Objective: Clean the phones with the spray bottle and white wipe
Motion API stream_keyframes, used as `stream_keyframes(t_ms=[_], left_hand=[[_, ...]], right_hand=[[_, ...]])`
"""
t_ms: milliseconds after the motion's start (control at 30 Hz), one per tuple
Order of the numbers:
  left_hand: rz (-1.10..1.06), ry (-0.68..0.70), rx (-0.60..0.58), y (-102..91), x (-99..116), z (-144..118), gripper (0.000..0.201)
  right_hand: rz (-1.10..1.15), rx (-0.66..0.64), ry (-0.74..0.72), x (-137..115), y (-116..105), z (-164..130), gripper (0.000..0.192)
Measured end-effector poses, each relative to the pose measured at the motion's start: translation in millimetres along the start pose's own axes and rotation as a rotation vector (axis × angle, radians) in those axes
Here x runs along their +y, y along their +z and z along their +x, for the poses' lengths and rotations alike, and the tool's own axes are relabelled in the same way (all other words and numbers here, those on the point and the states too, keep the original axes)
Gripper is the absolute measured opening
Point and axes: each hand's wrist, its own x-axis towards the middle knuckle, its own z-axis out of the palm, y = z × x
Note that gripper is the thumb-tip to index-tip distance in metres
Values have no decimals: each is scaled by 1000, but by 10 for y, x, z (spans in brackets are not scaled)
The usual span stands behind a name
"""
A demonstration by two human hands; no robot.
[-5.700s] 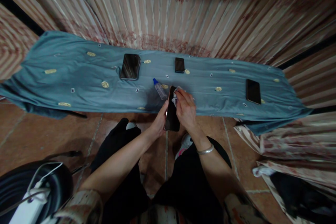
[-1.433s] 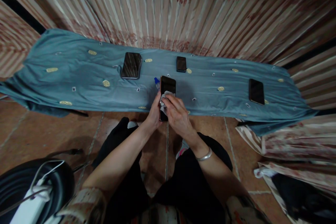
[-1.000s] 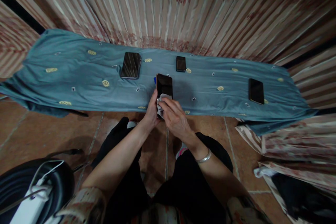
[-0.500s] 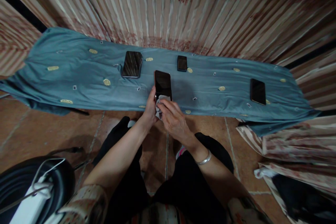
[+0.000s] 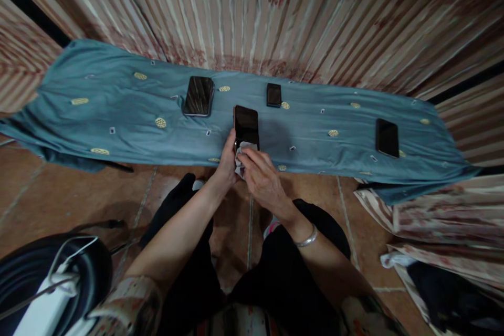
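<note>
My left hand [image 5: 227, 160] is closed around the left side and lower end of a dark smartphone [image 5: 247, 125], held screen up above the near edge of the cloth. A crumpled light grey cloth or tissue [image 5: 241, 160] lies against the lower part of the screen. My right hand [image 5: 263, 176], a silver bangle on its wrist, pinches it there with bent fingers. The phone's bottom end is hidden behind the wipe and my fingers.
A blue patterned cloth [image 5: 173, 142] covers the long narrow table. On it lie a phone stack [image 5: 198, 96] at left, a small dark device [image 5: 274, 95] at the back middle and another phone [image 5: 387, 138] at right. A white power strip [image 5: 45, 304] rests by a black coil [image 5: 23, 257] on the floor.
The phone and both hands have shifted very slightly to the right. The wipe stays on the lower screen, and the devices on the table have not moved.
</note>
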Motion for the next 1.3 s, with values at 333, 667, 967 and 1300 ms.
stream_keyframes(t_ms=[333,667,967,1300], left_hand=[[69,-37,16,-5,155,38,67],[-11,91,14,-9,183,30,54],[-37,73,34,12,101,36,48],[5,-10,56,84,-18,-62,48]], right_hand=[[30,-52,-48,-75,30,-47,42],[1,0,-37,7,23,-29,40],[-1,-2,8,44,32,-22,40],[-43,5,44,119,18,12,45]])
